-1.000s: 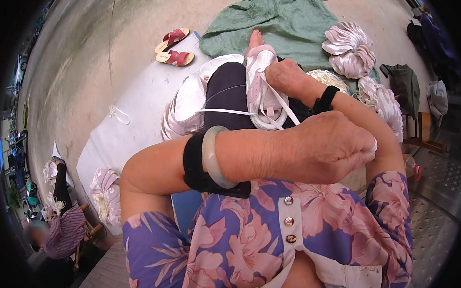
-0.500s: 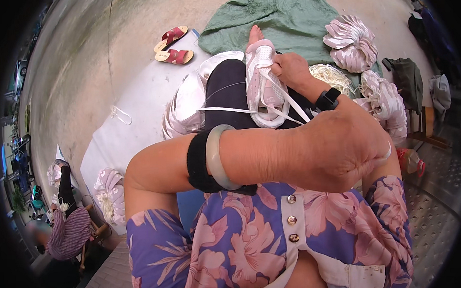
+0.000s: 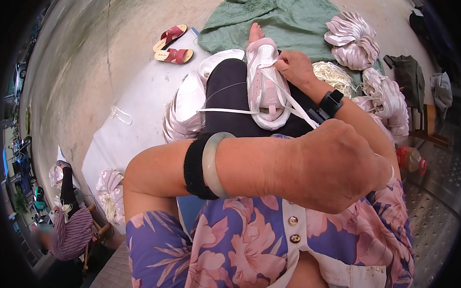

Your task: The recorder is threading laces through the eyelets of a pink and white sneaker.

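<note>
A pale pink and white shoe [image 3: 263,87] lies on my black-trousered thigh [image 3: 228,93], toe pointing away. My right hand [image 3: 295,69], with a black watch on its wrist, grips the shoe's right side by the eyelets. White lace [image 3: 224,111] runs taut across the shoe, one strand to the left and others slanting right toward my left hand [image 3: 343,168]. That hand is a closed fist close to the camera, its arm crossing in front of me with a pale green bangle [image 3: 211,165] and a black wristband. The lace end inside the fist is hidden.
Heaps of pink-white shoe uppers [image 3: 352,37] lie at right and beside my left thigh [image 3: 181,107]. Nearby are a bundle of white laces [image 3: 335,77], a green cloth [image 3: 282,18], red sandals [image 3: 172,54] and a white sheet [image 3: 138,111]. Another person [image 3: 66,231] sits lower left.
My left fist has drawn slightly lower and nearer the camera, and the lace strands look tauter. My right hand stays on the shoe.
</note>
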{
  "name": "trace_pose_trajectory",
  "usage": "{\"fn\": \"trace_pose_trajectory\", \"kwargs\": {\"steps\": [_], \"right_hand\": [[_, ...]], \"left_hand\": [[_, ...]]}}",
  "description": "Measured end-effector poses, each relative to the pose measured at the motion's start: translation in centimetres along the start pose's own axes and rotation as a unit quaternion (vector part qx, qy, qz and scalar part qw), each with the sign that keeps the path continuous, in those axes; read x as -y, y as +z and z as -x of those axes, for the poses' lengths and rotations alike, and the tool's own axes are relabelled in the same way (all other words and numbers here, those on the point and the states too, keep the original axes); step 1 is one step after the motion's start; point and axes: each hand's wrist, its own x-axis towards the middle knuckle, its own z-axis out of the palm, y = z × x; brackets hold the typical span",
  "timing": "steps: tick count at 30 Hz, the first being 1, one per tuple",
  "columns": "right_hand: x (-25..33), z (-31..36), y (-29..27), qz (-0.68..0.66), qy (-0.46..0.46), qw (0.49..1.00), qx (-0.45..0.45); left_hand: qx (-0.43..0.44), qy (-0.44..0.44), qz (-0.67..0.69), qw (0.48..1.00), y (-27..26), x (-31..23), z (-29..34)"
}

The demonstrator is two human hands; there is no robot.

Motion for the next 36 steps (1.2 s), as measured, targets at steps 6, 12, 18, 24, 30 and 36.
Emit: {"fn": "trace_pose_trajectory", "kwargs": {"steps": [6,12,18,24,30,36], "right_hand": [[-1.2,-0.1,1.1,-0.14,0.118,0.982,0.055],[-0.3,-1.0,-0.8,0.217,-0.207,0.952,-0.052],[-1.2,0.6,0.5,-0.081,0.09,0.993,0.011],[-0.4,0.1,0.2,-0.059,0.046,0.997,-0.002],[-2.2,-1.6,-1.4,0.082,-0.165,0.977,-0.108],[-2.2,-1.1,-1.4,-0.194,-0.051,0.978,-0.053]], "left_hand": [[-0.013,0.038,0.022,0.999,-0.1,-0.1,0.2],[-0.027,0.077,-0.018,0.996,0.2,-0.4,0.3],[-0.012,0.065,-0.014,0.998,0.7,-0.8,0.5],[0.035,0.045,-0.012,0.998,0.3,-1.2,1.2],[0.028,0.057,-0.03,0.998,0.2,-1.8,2.2],[0.084,0.017,-0.056,0.995,0.0,-2.0,2.7]]}}
